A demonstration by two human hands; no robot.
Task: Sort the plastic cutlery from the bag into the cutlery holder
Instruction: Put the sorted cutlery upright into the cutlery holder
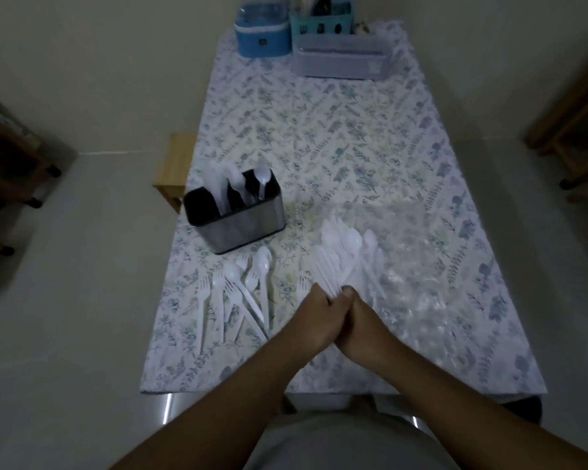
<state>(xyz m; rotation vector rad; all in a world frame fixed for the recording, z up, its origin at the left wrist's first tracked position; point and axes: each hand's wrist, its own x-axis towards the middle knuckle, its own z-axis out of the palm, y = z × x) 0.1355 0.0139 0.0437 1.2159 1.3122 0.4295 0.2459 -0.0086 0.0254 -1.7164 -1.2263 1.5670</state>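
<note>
My left hand [311,318] and my right hand [357,329] are pressed together, both closed around the handles of a bundle of white plastic cutlery [343,256] that fans away from me. A clear plastic bag [411,266] lies crumpled to the right of the bundle. The metal cutlery holder [248,225] with black compartments stands to the left, with a few white spoons and knives upright in it. Loose white forks and spoons [238,293] lie on the cloth in front of the holder.
The table [319,130] has a floral cloth. At its far end stand a blue box [262,42], a teal basket [319,25] and a grey lidded container [343,59]. A wooden stool [175,167] is at the table's left; wooden furniture stands at both room sides.
</note>
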